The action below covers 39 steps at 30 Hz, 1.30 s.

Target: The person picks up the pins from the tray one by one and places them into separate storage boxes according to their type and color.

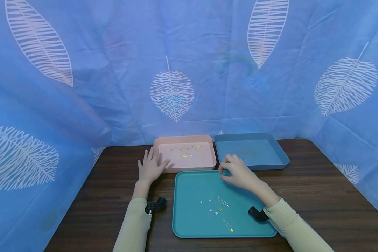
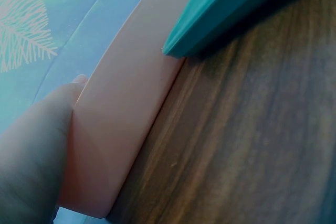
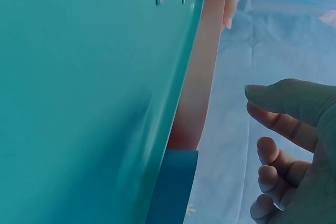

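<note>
Right hand [image 1: 237,173] over teal tray [image 1: 189,224], fingers near-pinched — can't tell catch. Left hand [image 1: 150,168] spread against pink tray [image 1: 209,154] beyond — pinch pins [image 1: 231,230] lightly.

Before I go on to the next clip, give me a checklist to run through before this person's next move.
1. Left hand on the pink tray: ok, at its left side.
2. Right hand over the teal tray's pins: not ok, it's near the far edge.
3. Right hand free: cannot tell; no pin shows between thumb and index finger.
4. Large gold safety pin lying apart: ok, near the teal tray's near edge.
5. Blue tray upright: ok.
</note>
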Each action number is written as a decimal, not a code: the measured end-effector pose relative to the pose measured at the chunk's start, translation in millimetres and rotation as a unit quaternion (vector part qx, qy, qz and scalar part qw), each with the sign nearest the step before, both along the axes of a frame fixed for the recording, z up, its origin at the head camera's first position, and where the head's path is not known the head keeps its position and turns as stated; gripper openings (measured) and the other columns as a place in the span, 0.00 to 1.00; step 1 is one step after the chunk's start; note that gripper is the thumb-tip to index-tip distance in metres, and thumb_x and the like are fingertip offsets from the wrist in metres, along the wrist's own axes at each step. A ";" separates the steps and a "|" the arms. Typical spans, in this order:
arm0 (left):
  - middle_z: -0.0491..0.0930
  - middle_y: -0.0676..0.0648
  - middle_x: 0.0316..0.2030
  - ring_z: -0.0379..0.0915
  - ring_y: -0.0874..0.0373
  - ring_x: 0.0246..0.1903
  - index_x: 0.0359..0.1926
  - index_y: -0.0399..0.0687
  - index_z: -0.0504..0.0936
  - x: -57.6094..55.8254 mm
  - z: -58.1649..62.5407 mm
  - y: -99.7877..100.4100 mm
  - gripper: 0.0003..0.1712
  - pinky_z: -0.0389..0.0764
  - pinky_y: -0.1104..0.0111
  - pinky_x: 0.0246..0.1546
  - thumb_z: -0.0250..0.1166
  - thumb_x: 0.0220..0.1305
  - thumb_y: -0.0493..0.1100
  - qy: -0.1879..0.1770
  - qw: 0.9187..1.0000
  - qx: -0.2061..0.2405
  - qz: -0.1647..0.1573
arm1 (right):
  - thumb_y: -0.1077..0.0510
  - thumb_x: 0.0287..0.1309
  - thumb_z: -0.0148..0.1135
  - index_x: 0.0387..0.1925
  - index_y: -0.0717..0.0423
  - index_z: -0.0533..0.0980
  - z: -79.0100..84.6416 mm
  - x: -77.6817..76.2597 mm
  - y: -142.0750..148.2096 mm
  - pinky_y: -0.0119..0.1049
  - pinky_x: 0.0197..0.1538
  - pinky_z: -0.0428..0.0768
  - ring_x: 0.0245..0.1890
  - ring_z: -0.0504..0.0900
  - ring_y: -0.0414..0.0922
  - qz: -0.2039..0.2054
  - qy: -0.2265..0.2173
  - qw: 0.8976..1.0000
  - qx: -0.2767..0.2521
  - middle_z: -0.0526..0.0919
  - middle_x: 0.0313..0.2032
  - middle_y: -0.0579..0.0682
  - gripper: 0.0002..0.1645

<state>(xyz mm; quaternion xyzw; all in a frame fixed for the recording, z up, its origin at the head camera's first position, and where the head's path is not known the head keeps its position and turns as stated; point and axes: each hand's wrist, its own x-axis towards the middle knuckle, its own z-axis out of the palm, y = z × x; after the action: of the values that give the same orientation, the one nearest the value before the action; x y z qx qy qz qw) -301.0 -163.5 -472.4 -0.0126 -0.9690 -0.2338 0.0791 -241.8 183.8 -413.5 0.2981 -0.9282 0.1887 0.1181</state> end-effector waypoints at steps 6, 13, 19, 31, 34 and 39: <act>0.42 0.44 0.78 0.34 0.41 0.77 0.78 0.54 0.49 -0.4 -1.4 -0.5 0.51 0.41 0.30 0.68 0.51 0.63 0.74 0.006 1.000 0.002 -0.002 | 0.60 0.47 0.75 0.26 0.45 0.79 -5.0 12.3 4.9 0.35 0.39 0.62 0.36 0.63 0.41 0.033 -0.032 0.999 -0.010 0.72 0.33 0.47 0.11; 0.42 0.44 0.78 0.32 0.42 0.78 0.78 0.55 0.48 0.4 -2.6 0.2 0.52 0.40 0.30 0.68 0.51 0.63 0.74 0.002 1.000 0.004 -0.003 | 0.60 0.51 0.72 0.30 0.45 0.79 -6.3 23.0 8.4 0.34 0.41 0.65 0.39 0.62 0.41 0.074 -0.113 0.991 -0.024 0.73 0.37 0.44 0.08; 0.42 0.44 0.78 0.32 0.43 0.78 0.78 0.55 0.48 1.8 -2.1 -0.3 0.52 0.40 0.31 0.68 0.51 0.63 0.74 -0.002 1.000 0.008 -0.003 | 0.59 0.52 0.71 0.33 0.44 0.81 -8.9 29.0 8.8 0.37 0.44 0.68 0.43 0.64 0.41 0.102 -0.168 0.980 -0.010 0.73 0.40 0.41 0.08; 0.42 0.44 0.78 0.33 0.41 0.77 0.78 0.53 0.48 1.7 0.9 -0.6 0.52 0.40 0.30 0.68 0.52 0.63 0.73 0.000 1.000 0.007 -0.004 | 0.61 0.48 0.72 0.31 0.39 0.81 -14.7 29.7 4.8 0.32 0.42 0.66 0.39 0.61 0.38 0.128 -0.216 0.967 0.042 0.73 0.38 0.40 0.12; 0.42 0.43 0.78 0.34 0.40 0.77 0.77 0.52 0.49 1.5 1.6 -0.1 0.52 0.41 0.30 0.68 0.52 0.63 0.73 0.004 1.000 0.005 -0.001 | 0.61 0.47 0.72 0.30 0.40 0.81 -15.7 29.7 3.5 0.31 0.41 0.66 0.39 0.61 0.38 0.127 -0.219 0.966 0.048 0.72 0.36 0.40 0.12; 0.42 0.43 0.78 0.34 0.40 0.77 0.77 0.52 0.50 0.5 1.1 0.5 0.51 0.41 0.30 0.67 0.52 0.63 0.73 0.006 1.000 0.005 -0.001 | 0.62 0.47 0.72 0.30 0.39 0.80 -16.7 29.8 1.5 0.31 0.41 0.65 0.39 0.60 0.38 0.129 -0.221 0.965 0.053 0.71 0.36 0.38 0.13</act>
<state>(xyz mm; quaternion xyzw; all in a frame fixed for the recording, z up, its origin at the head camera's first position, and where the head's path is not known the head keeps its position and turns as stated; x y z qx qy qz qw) -300.5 -163.0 -471.3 -0.0148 -0.9673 -0.2388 0.0845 -212.0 185.3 -430.1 0.3718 -0.8937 0.2140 -0.1314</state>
